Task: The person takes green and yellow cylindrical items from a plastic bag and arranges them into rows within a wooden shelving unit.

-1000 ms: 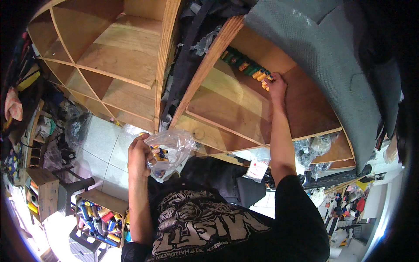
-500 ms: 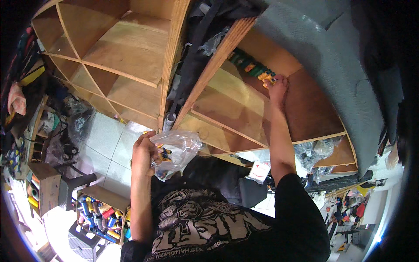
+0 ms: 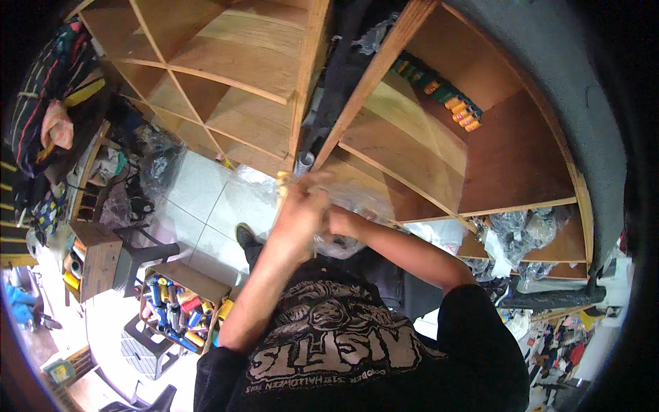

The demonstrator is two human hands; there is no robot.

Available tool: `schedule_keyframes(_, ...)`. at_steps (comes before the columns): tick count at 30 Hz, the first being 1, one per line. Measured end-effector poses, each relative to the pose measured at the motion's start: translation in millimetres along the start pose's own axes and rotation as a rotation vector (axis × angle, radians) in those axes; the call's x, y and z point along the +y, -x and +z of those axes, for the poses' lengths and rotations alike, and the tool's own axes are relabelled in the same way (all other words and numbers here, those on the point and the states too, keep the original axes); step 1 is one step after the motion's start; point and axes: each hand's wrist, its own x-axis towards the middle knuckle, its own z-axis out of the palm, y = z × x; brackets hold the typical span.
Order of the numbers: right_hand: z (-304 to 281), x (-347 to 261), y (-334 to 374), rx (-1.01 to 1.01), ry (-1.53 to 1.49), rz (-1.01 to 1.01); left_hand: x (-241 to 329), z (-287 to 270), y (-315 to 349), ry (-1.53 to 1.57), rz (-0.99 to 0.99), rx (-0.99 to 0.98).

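My left hand is closed around the gathered edge of a clear plastic bag, in front of my chest. A small yellow thing shows at its fingers, too blurred to name. My right hand is at the bag's mouth, crossing behind the left; its fingers are hidden, so I cannot see what it holds. In the upper right shelf compartment stands a row of thread spools, yellow ones at the near end and dark green ones behind.
Wooden shelving with several compartments rises ahead. Wrapped plastic bundles fill a low compartment at right. At lower left, a cardboard box of mixed thread spools sits by a grey stool. A grey pipe stands between the shelf units.
My right hand has left the yellow spools on the shelf and come down to the bag beside my left hand. The view has shifted, so the shelves and box sit farther right.
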Motion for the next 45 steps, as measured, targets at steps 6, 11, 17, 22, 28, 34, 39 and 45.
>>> schedule_keyframes(6,20,101,-30,0.305,0.799,0.170,-22,39,32,-0.017,0.161,-0.176)
schedule_keyframes(11,14,101,-34,0.281,1.234,0.226,-34,47,41,-0.202,0.236,-0.212)
schedule_keyframes(17,1,130,-36,0.367,0.686,0.247,-23,36,39,-0.194,0.277,-0.290)
schedule_keyframes(22,5,91,-36,0.273,0.471,0.170,-11,16,33,-0.179,0.286,-0.286)
schedule_keyframes(28,30,65,11,0.313,0.233,0.162,-30,-26,5,-0.180,0.193,-0.205)
schedule_keyframes(34,-22,-51,83,0.042,-0.311,-0.171,14,-43,-5,-0.173,0.106,-0.277)
schedule_keyframes(39,-102,-61,123,0.637,-0.375,0.014,28,-25,-8,-0.311,0.268,-0.249)
schedule_keyframes(45,-183,-4,110,0.802,0.890,0.671,22,-19,-18,-0.017,0.085,-0.093)
